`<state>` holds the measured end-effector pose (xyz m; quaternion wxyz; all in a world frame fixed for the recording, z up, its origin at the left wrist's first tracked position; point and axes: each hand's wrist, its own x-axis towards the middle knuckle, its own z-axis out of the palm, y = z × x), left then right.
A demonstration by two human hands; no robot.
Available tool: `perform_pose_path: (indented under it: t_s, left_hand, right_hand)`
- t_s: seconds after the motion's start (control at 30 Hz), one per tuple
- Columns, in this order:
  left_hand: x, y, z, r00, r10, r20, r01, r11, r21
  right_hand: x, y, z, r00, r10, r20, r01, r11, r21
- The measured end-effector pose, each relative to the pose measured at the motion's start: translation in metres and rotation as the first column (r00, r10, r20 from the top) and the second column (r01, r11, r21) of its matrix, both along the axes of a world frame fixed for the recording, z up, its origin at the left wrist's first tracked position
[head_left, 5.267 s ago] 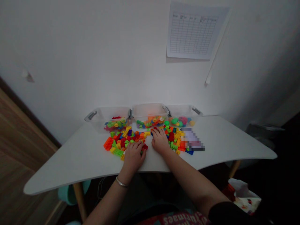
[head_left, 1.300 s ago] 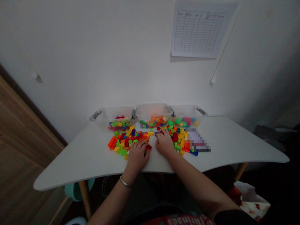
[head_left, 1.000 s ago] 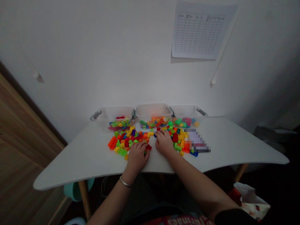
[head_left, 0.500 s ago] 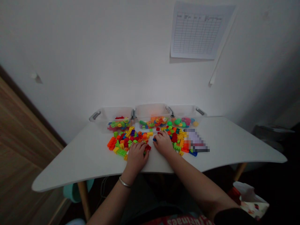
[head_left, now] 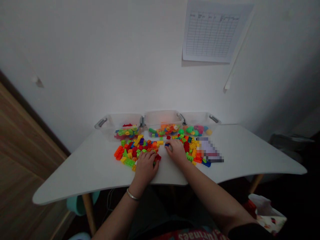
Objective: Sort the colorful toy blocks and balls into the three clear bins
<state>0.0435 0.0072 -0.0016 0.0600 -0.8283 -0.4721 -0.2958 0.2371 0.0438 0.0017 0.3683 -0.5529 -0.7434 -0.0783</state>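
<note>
Two heaps of colourful plastic building blocks lie on the white table. At the right edge of the left heap (head_left: 130, 162), my left hand (head_left: 146, 164) rests low with its fingers curled. A red building block (head_left: 158, 157) sits at its thumb and index finger, and a bit of green shows in the same gap. My right hand (head_left: 177, 152) is by the near left side of the right heap (head_left: 193, 146). Its thumb and fingertips close on a small blue building block (head_left: 166, 145); the palm side is hidden.
Three clear bins with grey handles stand along the wall: a left bin (head_left: 112, 120), a middle bin (head_left: 162, 116) and a right bin (head_left: 197, 117), each holding colourful pieces. A pixelated flat device (head_left: 211, 150) lies right of the heaps. A printed sheet (head_left: 210, 36) hangs above.
My right hand has shifted slightly right and its fingers have drawn in around the blue building block, which shows more clearly. My left hand stays in place.
</note>
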Motion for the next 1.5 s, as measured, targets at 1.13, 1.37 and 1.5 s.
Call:
perform_pose_path:
  t_s: [1.13,1.37,1.5]
  left_hand:
    - [-0.001,-0.001,-0.002,0.999,0.002,0.032,-0.001,1.0,-0.024]
    - [-0.001,0.0,-0.004,1.0,0.004,0.025,-0.004,1.0,-0.007]
    - [-0.001,0.001,-0.004,1.0,0.008,0.008,-0.008,1.0,-0.008]
  right_hand:
    - [0.044,0.082,0.101,0.96,-0.266,0.087,0.279,0.929,-0.244]
    - [0.052,0.068,0.095,0.929,-0.233,-0.289,0.258,0.965,0.049]
    - [0.037,0.035,0.071,0.961,-0.151,-0.232,0.183,0.975,0.125]
